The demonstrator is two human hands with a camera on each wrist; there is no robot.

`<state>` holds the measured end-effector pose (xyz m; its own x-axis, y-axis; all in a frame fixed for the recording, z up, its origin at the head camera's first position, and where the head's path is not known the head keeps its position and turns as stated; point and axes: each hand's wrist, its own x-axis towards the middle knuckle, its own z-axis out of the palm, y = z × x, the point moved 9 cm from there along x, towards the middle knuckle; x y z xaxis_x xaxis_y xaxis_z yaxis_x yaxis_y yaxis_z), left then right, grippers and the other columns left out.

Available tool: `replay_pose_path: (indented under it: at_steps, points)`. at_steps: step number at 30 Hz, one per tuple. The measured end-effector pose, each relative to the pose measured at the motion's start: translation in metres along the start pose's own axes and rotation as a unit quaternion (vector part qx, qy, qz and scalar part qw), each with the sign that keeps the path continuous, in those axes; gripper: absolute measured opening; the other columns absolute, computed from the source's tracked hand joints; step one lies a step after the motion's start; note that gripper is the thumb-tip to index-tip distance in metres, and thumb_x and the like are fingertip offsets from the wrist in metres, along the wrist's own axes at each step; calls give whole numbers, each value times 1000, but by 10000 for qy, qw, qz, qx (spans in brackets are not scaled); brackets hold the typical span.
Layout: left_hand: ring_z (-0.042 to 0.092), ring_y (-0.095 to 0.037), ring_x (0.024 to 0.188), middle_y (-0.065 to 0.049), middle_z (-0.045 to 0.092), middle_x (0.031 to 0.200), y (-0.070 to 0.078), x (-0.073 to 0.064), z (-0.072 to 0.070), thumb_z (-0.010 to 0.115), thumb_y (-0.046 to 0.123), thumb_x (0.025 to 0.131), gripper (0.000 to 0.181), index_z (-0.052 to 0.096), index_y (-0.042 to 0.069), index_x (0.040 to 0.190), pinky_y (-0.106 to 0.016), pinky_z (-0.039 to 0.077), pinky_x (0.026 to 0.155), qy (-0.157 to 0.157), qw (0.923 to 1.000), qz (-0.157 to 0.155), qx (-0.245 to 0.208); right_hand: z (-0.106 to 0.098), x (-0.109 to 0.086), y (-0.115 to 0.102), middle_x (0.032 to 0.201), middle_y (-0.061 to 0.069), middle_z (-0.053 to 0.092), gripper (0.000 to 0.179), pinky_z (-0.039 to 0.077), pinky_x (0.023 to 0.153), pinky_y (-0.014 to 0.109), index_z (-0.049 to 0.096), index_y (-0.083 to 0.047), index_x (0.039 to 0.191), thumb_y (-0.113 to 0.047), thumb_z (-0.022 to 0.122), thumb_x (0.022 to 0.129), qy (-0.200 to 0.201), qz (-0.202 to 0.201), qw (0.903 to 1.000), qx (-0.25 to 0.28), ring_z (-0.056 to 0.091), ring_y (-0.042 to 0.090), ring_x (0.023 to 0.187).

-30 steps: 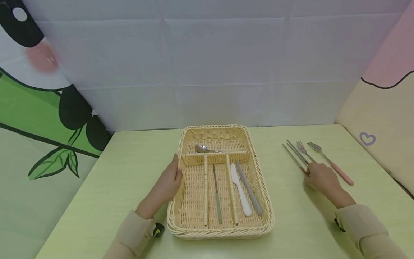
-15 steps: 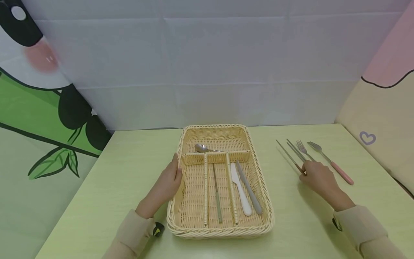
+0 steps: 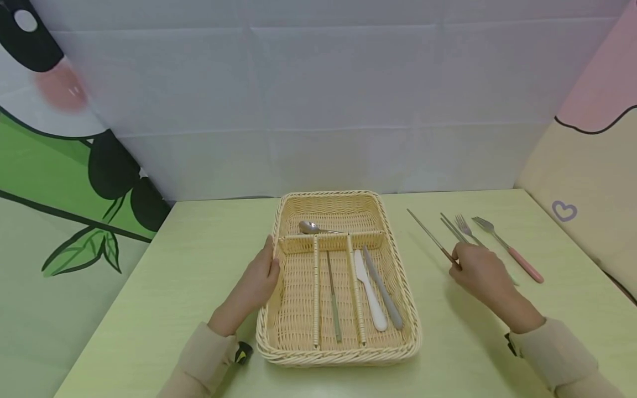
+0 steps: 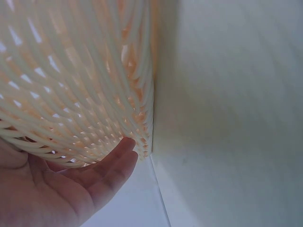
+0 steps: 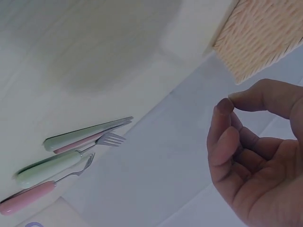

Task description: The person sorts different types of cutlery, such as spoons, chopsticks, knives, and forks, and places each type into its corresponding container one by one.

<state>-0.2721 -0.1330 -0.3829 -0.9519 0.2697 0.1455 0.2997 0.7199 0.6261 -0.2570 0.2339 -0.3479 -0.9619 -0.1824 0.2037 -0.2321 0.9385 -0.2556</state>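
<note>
My right hand (image 3: 483, 276) pinches a thin metal chopstick (image 3: 428, 232) between thumb and index finger, its far end pointing toward the back of the table. In the right wrist view the thumb meets the fingertip and the chopstick itself does not show. Just beyond this hand lie more chopsticks (image 5: 87, 135), one green-ended and one pink-ended. My left hand (image 3: 254, 279) holds the left side of a woven basket (image 3: 338, 359) at its rim; in the left wrist view its fingers lie along the outer wall.
Beside the right hand lie a green-handled fork (image 5: 57, 168) and a pink-handled fork (image 3: 512, 251). Dividers split the basket. A spoon (image 3: 311, 227) lies in its back part, a green-ended chopstick (image 3: 335, 309) in the middle slot, and a white knife (image 3: 370, 293) and grey knife (image 3: 385, 293) at right.
My right hand has drawn the chopstick leftward, away from the other chopsticks and toward the basket. The left hand and the basket have stayed put.
</note>
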Motion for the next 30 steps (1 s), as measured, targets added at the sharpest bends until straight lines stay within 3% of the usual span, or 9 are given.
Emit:
replay_pose_path:
  at_steps: [12, 30]
  points:
    - [18, -41, 135, -33, 15, 146, -2, 0, 0, 31, 11, 98, 58, 0, -12, 141, -53, 24, 107, 11, 10000, 17, -21, -15, -6, -37, 65, 5, 55, 4, 34, 43, 26, 59, -1, 77, -1, 59, 73, 553, -402, 9974, -212, 43, 12, 51]
    - [21, -41, 134, -32, 17, 146, -3, 1, 2, 32, 10, 97, 59, 1, -12, 142, -52, 26, 106, 74, 10000, 55, 22, -23, -19, -90, 65, 0, 51, 10, 31, 41, 20, 58, -5, 75, 3, 61, 71, 1046, -1051, 9885, -290, 39, 7, 51]
